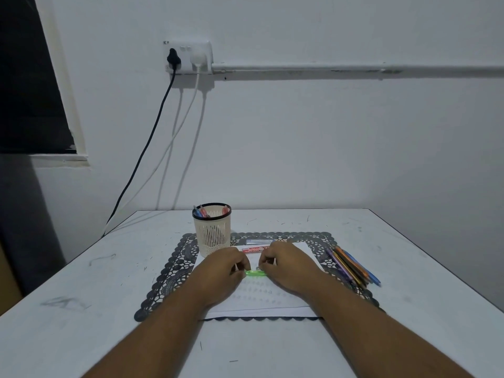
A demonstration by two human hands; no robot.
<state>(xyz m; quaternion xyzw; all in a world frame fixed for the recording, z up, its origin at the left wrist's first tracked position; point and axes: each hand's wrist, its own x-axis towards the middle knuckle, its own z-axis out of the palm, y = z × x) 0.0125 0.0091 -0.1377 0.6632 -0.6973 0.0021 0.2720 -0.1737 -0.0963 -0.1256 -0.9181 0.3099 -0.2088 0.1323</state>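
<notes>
The left hand (222, 264) pinches one end of a green pen (255, 273), and the right hand (289, 264) pinches the other end, holding it level just above the white paper (261, 298). To the left stands a pen holder (212, 230); to the right lie coloured pencils (351, 266).

A cream slotted plastic pen cup (212, 236) stands on a dark lace-edged placemat (174, 268); loose coloured pencils (351, 266) lie at its right edge.

Bare left hand (223, 264), bare right hand (286, 264); forearms (163, 331) uncovered.
</notes>
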